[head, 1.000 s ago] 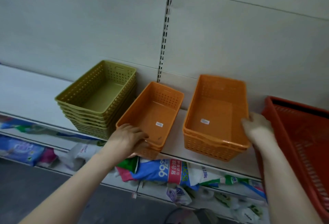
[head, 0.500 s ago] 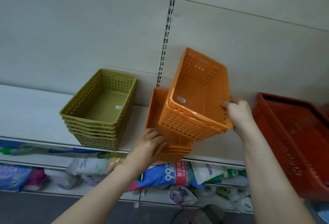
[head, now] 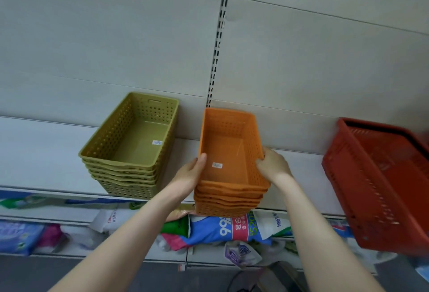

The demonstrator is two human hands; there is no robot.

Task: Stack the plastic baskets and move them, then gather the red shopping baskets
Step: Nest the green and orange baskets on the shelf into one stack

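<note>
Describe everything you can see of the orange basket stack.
The orange basket stack is several matching rectangular plastic baskets nested together, rims layered at the front. Walls are perforated with small holes, the floor solid; the empty top basket carries a small white sticker. It stands upright at the front edge of the white shelf, apart from the green stack and the red basket. The left hand grips its left rim, the right hand its right rim.
</note>
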